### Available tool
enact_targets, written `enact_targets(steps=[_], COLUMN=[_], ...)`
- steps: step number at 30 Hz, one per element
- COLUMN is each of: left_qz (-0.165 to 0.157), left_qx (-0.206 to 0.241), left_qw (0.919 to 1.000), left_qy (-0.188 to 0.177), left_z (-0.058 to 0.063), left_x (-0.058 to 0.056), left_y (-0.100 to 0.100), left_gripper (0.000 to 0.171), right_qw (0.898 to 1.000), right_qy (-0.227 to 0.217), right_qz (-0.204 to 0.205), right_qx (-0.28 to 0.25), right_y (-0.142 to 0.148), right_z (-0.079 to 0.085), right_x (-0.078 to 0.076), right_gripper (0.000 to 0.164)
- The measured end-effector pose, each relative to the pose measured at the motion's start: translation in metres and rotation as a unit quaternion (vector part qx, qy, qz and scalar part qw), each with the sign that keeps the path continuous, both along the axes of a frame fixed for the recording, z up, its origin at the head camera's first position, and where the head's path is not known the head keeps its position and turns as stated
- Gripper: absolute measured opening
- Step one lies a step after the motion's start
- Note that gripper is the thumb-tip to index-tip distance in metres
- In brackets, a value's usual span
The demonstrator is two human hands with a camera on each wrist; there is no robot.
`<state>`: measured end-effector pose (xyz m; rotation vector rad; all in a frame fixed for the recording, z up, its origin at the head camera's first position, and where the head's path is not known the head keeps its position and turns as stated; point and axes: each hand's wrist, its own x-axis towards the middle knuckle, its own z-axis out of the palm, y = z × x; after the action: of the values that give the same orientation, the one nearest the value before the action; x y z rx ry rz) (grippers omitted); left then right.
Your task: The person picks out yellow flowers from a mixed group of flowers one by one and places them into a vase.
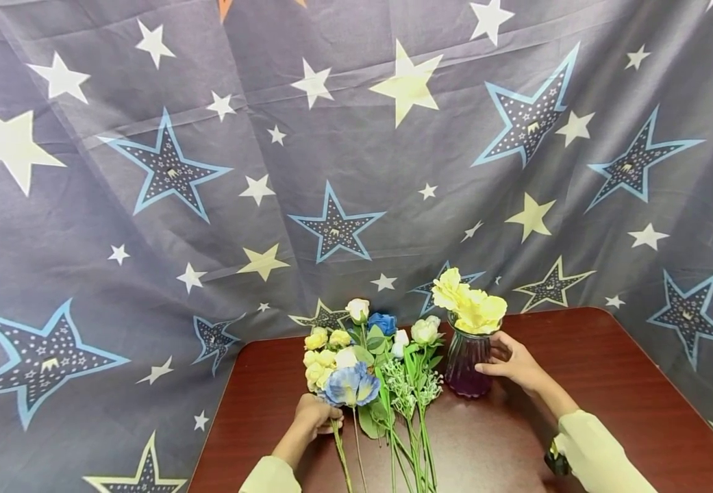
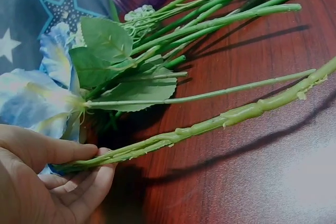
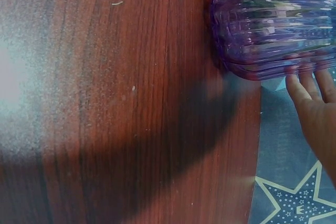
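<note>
My left hand (image 1: 316,415) pinches the thick green stem (image 2: 239,114) of a spray of small yellow roses (image 1: 319,373) between thumb and fingers, just below the blooms. A blue flower with a pale yellow centre (image 1: 351,385) lies against that spray, its thin stem beside the held one. At the table's right half stands a ribbed purple glass vase (image 1: 468,363), upright, with yellow flowers (image 1: 478,313) in its mouth. The fingers of my right hand (image 1: 516,364) are extended and touch the vase's right side; the right wrist view shows their tips against the glass.
Between the hands lie several more artificial flowers: a blue rose (image 1: 383,323), a pale pink rose (image 1: 358,310), a whitish rose (image 1: 426,331) and white filler sprigs (image 1: 401,389). Their stems point toward the front of the brown table (image 1: 627,404). A star-patterned cloth (image 1: 356,157) hangs behind.
</note>
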<state>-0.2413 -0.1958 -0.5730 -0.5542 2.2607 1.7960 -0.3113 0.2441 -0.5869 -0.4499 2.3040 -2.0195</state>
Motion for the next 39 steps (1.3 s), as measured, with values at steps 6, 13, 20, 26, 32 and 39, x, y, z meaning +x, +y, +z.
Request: enact_targets(steps=[6, 13, 20, 26, 32, 39], left_qz=[-0.007, -0.078, -0.156, -0.193, -0.189, -0.157], left_qx=[-0.026, 0.020, 0.123, 0.144, 0.152, 0.142], left_qw=[0.9996, 0.9964, 0.9799, 0.9701, 0.9698, 0.9773], left_qy=[0.001, -0.027, -0.017, -0.032, -0.026, -0.012], left_z=[0.001, -0.001, 0.000, -0.002, -0.003, -0.004], left_x=[-0.004, -0.008, -0.010, -0.013, -0.013, -0.012], left_y=[-0.004, -0.013, -0.020, -0.025, -0.027, -0.025], left_gripper=[0.030, 0.017, 0.036, 0.032, 0.024, 0.019], right_qw=[1.000, 1.000, 1.000, 1.000, 1.000, 1.000], right_qy=[0.000, -0.005, -0.009, -0.009, -0.010, -0.007], right_qz=[-0.002, -0.005, -0.010, -0.013, -0.017, -0.008], right_qx=[0.000, 0.008, 0.011, 0.016, 0.021, 0.012], right_y=[0.000, 0.000, 0.000, 0.000, 0.000, 0.000], right_z=[0.000, 0.000, 0.001, 0.003, 0.004, 0.003], right_x=[0.000, 0.001, 0.001, 0.002, 0.003, 0.002], right_gripper=[0.050, 0.052, 0.050, 0.050, 0.050, 0.050])
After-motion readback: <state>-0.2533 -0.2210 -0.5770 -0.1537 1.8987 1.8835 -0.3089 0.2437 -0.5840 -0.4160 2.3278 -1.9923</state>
